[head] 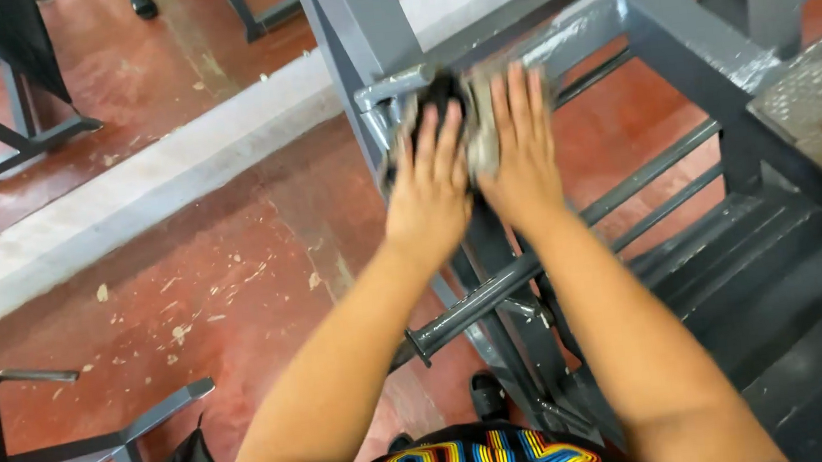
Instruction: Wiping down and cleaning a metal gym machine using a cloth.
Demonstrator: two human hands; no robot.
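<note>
Left hand (429,191): fingers spread flat, pressing a dark crumpled cloth (440,98) against the grey painted steel frame (366,24).
Right hand (522,155): flat, fingers extended, on the cloth's paler part, touching the left hand.
Cloth: on the frame's upright, below its top rail.
Horizontal grey steel rod (478,300): under both wrists, low on the frame.
Red floor (224,269): left of the frame, littered with chips.

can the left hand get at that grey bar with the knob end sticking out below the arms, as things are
Probably yes. The left hand lies flat on a dark cloth on the grey metal frame, gripping nothing. The grey bar sits just beneath the left forearm with only open red floor beside it.
</note>
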